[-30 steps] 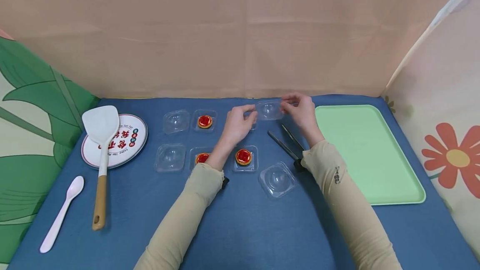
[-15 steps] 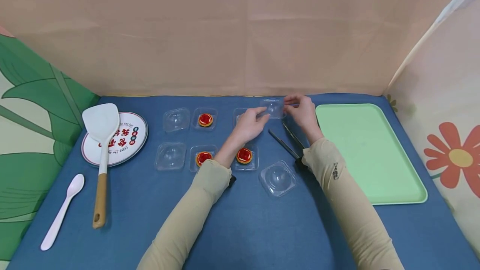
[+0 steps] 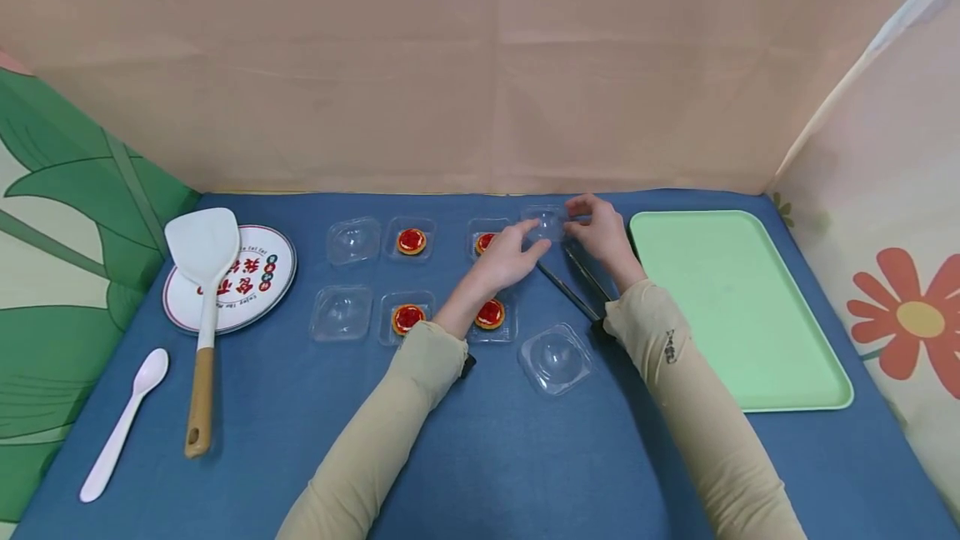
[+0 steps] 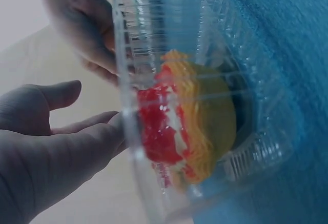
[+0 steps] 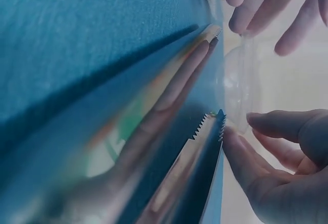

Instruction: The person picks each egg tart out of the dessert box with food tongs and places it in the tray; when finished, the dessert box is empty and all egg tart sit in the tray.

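My right hand (image 3: 606, 238) pinches the right edge of a clear domed plastic lid (image 3: 545, 222) at the back of the table; thumb and fingertips meet at its rim in the right wrist view. The left hand (image 3: 510, 258) lies across from it, fingers extended, thumb spread apart, fingertips at the lid's left edge. Below the left hand is a clear plastic base (image 4: 266, 106) holding a red-topped tart (image 4: 177, 124), partly hidden in the head view. Just in front of the right hand lie tongs (image 5: 177, 178) with serrated tips.
Several more tarts (image 3: 411, 241) sit in clear bases, with loose lids (image 3: 556, 358) beside them. To the right lies a green tray (image 3: 738, 307). A white spatula (image 3: 202, 248) rests across a round plate (image 3: 262, 277) at left, near a white spoon (image 3: 123, 427).
The lid has shifted slightly right and come down flat beside the base. My left hand has moved right to its edge, uncovering part of the tarts; the right hand has barely moved.
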{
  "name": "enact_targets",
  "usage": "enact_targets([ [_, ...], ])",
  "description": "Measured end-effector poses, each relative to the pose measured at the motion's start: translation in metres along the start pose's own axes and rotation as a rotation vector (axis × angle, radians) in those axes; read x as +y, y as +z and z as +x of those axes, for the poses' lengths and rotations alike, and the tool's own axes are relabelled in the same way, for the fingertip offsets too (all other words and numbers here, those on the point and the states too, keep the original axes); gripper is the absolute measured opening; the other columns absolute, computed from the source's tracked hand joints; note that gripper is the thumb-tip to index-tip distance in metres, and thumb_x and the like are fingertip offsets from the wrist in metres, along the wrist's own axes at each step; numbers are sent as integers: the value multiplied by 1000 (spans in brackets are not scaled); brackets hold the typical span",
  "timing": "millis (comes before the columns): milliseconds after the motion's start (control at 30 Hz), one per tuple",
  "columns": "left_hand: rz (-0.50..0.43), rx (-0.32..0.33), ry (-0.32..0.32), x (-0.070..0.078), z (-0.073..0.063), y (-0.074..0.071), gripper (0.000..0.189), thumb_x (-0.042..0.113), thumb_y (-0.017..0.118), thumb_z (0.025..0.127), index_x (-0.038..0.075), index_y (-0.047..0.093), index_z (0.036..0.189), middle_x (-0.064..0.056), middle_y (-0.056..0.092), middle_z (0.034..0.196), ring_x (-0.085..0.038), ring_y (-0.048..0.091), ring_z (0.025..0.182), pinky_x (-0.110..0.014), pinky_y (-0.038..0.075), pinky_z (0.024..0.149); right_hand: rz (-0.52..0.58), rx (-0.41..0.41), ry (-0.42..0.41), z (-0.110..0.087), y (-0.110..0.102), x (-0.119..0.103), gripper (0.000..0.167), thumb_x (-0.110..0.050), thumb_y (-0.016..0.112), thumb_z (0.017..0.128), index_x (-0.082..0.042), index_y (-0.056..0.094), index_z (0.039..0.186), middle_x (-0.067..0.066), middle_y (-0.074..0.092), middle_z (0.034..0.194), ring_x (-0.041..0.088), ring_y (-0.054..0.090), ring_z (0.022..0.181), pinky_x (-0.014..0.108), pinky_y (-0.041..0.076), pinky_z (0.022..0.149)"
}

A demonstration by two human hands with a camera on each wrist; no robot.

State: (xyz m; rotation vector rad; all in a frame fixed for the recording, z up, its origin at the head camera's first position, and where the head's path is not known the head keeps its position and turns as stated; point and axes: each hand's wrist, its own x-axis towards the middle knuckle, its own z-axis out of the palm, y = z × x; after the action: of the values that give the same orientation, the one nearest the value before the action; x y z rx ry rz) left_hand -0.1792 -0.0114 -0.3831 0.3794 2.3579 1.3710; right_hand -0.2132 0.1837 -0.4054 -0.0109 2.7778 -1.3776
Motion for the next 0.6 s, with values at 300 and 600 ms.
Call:
enact_targets([
  [300, -56, 58, 55, -1, -14, -10, 60, 23, 54, 115, 2, 33, 167, -18, 36, 170, -35, 42, 152, -49, 37, 125, -12, -31, 2, -4, -8, -1, 40, -6, 62, 108, 6, 55, 145, 29, 57, 147, 48, 58, 133, 57, 52, 110],
  [600, -17, 136, 122, -16, -55, -27, 56, 16, 63, 110, -5, 45, 159, -22, 52, 158, -34, 55, 143, -43, 48, 117, -81, -73, -48, -30, -25, -9, 48, -15, 58, 112, 7, 48, 154, 30, 49, 155, 47, 49, 142, 60, 45, 116],
])
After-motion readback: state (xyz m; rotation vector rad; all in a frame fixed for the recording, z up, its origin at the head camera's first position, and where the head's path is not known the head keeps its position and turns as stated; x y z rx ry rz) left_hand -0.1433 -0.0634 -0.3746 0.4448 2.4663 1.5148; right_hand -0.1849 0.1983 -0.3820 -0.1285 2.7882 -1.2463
